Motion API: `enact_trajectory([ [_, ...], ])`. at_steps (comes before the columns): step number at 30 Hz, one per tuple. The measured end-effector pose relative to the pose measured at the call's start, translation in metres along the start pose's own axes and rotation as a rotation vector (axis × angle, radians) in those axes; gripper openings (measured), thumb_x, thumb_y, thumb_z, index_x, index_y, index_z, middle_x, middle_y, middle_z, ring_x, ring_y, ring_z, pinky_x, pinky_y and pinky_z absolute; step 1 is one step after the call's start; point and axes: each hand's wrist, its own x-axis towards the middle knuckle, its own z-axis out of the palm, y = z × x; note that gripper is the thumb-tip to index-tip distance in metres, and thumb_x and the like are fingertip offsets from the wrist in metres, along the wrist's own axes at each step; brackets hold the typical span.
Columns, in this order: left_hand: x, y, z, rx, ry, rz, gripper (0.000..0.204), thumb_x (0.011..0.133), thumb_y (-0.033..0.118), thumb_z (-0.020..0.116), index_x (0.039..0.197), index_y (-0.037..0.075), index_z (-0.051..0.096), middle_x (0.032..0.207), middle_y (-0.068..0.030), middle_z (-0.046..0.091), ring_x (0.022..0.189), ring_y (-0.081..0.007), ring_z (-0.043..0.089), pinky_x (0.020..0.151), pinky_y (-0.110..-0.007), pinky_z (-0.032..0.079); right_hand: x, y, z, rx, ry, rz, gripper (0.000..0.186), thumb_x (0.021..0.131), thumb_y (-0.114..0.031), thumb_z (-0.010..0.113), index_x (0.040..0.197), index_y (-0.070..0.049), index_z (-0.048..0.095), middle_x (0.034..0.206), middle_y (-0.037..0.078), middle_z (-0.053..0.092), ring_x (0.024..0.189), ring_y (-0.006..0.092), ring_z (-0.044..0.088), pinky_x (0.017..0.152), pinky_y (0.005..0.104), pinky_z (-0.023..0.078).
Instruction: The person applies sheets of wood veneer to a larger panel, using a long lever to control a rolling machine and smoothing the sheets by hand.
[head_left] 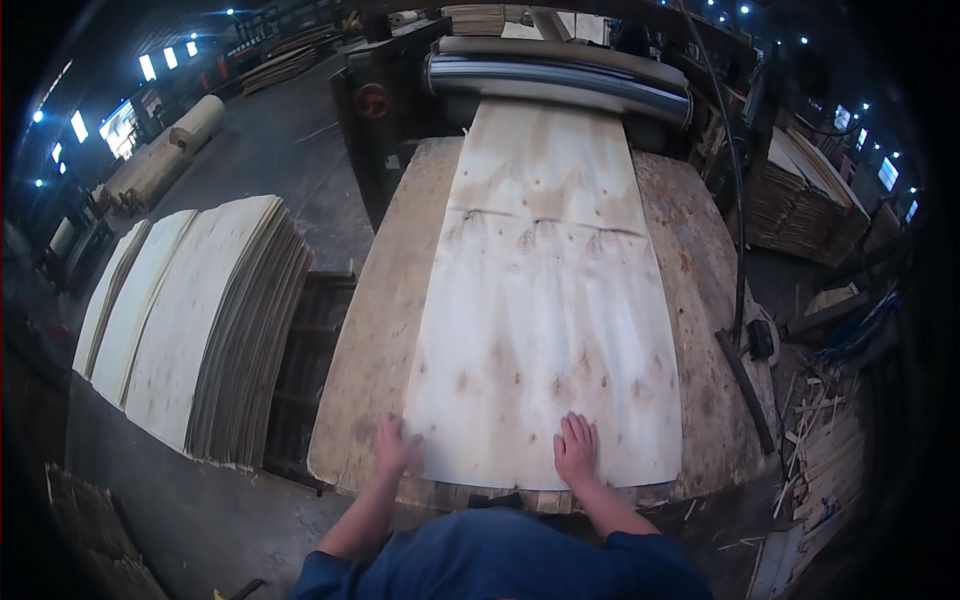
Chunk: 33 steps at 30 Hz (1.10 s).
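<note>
A long sheet of pale wood veneer (540,300), marked with knots and brown streaks, lies on a worn wooden table (375,330). Its far end reaches under the shiny metal roller (560,80) of a machine. My right hand (576,450) rests flat on the near part of the sheet, fingers stretched forward. At the sheet's near left edge is my left hand (397,446), its fingers spread and slightly blurred. Neither hand grips anything that shows. A crosswise crack or fold runs over the veneer at about mid-length.
Stacks of veneer sheets (210,300) stand on the left, and another stack (805,200) stands at the right behind a dark hanging cable (740,220). A dark bar (745,390) lies on the table's right edge. Wood scraps (830,450) litter the right side. Large rolls (198,124) lie far left.
</note>
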Motion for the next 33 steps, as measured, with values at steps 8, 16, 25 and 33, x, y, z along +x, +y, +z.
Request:
enact_trajectory([
  [8, -0.017, 0.027, -0.041, -0.717, -0.564, -0.107, 0.043, 0.082, 0.009, 0.063, 0.122, -0.004, 0.055, 0.106, -0.0139, 0.065, 0.090, -0.0204, 0.064, 0.077, -0.032, 0.052, -0.082, -0.036, -0.044, 0.069, -0.250, -0.169, 0.064, 0.074, -0.032, 0.067, 0.131, -0.011, 0.049, 0.143, 0.013, 0.037, 0.133, 0.0361, 0.033, 0.108, 0.0563, 0.022],
  [16, 0.029, 0.061, -0.048, -0.716, -0.627, -0.195, 0.045, 0.084, 0.026, 0.065, 0.117, -0.003, 0.059, 0.103, -0.0125, 0.066, 0.089, -0.0208, 0.063, 0.074, -0.035, 0.051, -0.036, 0.019, -0.058, 0.040, 0.242, 0.005, 0.055, 0.069, 0.001, 0.051, 0.123, -0.002, 0.055, 0.128, 0.018, 0.053, 0.122, 0.0392, 0.046, 0.107, 0.0544, 0.028],
  [25, 0.062, 0.057, -0.004, -0.478, -0.551, -0.151, 0.039, 0.082, 0.030, 0.065, 0.107, 0.000, 0.066, 0.097, -0.0113, 0.068, 0.086, -0.0184, 0.061, 0.076, -0.035, 0.048, -0.041, 0.042, -0.057, 0.015, 0.085, 0.056, 0.053, 0.069, 0.001, 0.052, 0.122, -0.003, 0.056, 0.129, 0.017, 0.052, 0.125, 0.0374, 0.044, 0.107, 0.0554, 0.027],
  [33, 0.057, 0.055, 0.034, -0.090, -0.226, 0.063, 0.050, 0.091, 0.028, 0.054, 0.132, 0.002, 0.045, 0.129, -0.0217, 0.051, 0.123, -0.0371, 0.045, 0.104, -0.044, 0.035, 0.159, 0.120, -0.026, -0.003, 0.183, 0.074, 0.050, 0.065, 0.004, 0.055, 0.114, -0.004, 0.060, 0.127, 0.012, 0.055, 0.124, 0.0344, 0.045, 0.107, 0.0548, 0.026],
])
